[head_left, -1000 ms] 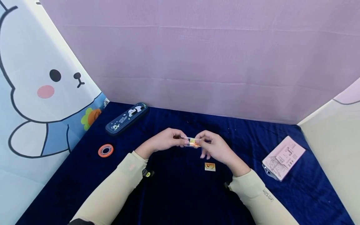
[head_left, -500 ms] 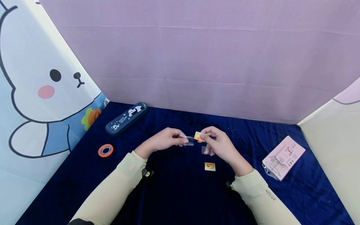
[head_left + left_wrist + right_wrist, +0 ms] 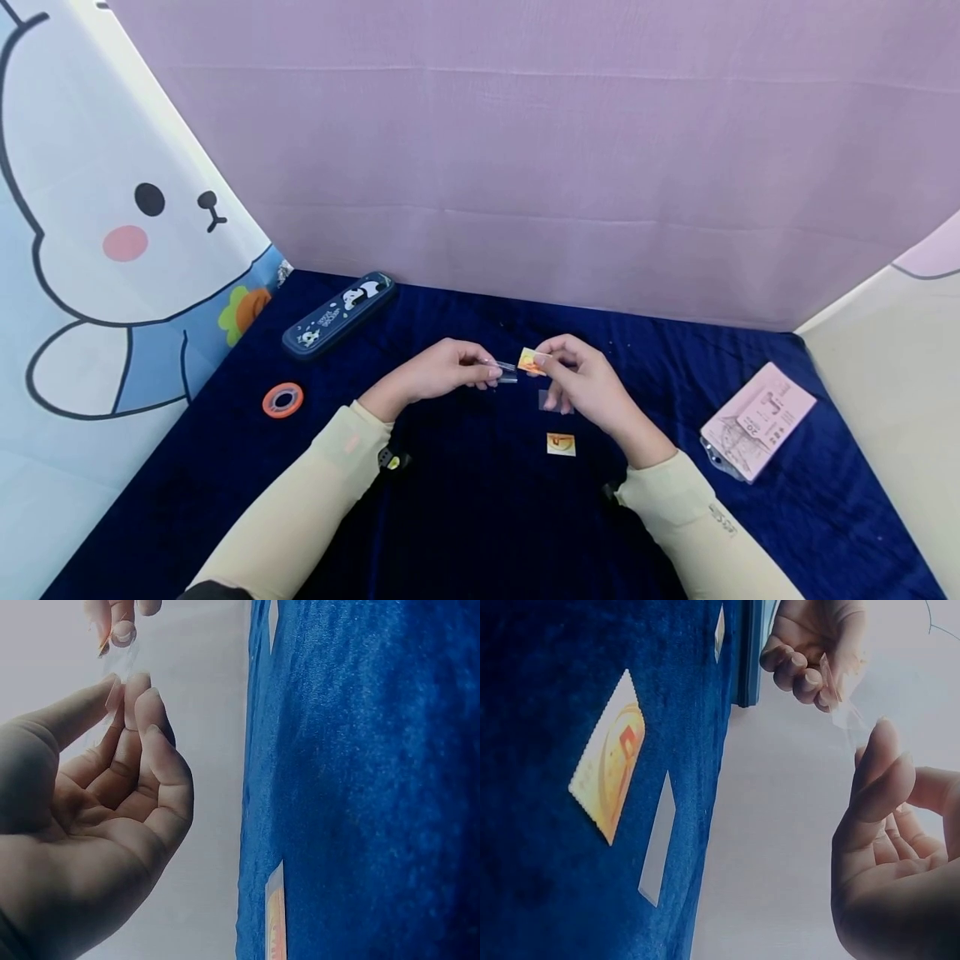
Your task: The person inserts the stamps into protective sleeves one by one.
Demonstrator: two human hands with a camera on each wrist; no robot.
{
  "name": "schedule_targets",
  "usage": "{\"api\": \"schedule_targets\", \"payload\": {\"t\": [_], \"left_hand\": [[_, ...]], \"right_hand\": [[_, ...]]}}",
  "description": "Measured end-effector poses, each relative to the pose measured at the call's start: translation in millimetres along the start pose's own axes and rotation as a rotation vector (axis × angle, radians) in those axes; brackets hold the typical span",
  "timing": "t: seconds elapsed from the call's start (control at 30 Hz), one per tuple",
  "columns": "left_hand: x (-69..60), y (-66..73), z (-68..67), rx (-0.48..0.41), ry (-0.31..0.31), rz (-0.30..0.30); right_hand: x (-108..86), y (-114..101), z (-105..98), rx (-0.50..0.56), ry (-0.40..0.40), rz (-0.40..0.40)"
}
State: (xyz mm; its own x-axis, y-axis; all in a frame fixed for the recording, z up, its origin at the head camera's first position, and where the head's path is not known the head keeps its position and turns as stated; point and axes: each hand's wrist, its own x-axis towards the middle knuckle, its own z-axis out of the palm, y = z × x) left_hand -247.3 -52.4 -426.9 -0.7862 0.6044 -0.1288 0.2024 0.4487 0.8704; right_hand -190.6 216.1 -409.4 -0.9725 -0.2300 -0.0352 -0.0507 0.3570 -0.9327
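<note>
In the head view, my left hand (image 3: pixel 442 372) pinches a clear plastic piece (image 3: pixel 507 374) between thumb and fingers. My right hand (image 3: pixel 588 379) pinches a small yellow-orange card (image 3: pixel 531 361) by its edge, just right of the plastic. Beneath the right fingers a translucent rectangle (image 3: pixel 547 401) lies on the cloth. Closer to me lies another yellow card (image 3: pixel 561 444); the right wrist view shows this card (image 3: pixel 613 765) with a serrated edge. A further printed piece (image 3: pixel 275 922) on the cloth, in the left wrist view, is hidden from the head view.
Dark blue cloth (image 3: pixel 480 517) covers the table. At the back left lies a navy panda case (image 3: pixel 339 315), with an orange ring-shaped roll (image 3: pixel 282 401) in front of it. A pink booklet or pack (image 3: pixel 761 419) rests at the right. A lilac curtain (image 3: pixel 525 167) hangs behind.
One second ago both hands were together at the plastic and the card. My right hand has since drawn the card slightly up and right, apart from the plastic; the translucent rectangle below has come into view.
</note>
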Motion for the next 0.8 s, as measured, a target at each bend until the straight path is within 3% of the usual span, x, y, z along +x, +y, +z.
{"api": "schedule_targets", "payload": {"t": [0.8], "left_hand": [[0.6, 2.5, -0.3, -0.055, 0.03, -0.001]], "right_hand": [[-1.5, -0.6, 1.1, 0.04, 0.024, -0.051]]}}
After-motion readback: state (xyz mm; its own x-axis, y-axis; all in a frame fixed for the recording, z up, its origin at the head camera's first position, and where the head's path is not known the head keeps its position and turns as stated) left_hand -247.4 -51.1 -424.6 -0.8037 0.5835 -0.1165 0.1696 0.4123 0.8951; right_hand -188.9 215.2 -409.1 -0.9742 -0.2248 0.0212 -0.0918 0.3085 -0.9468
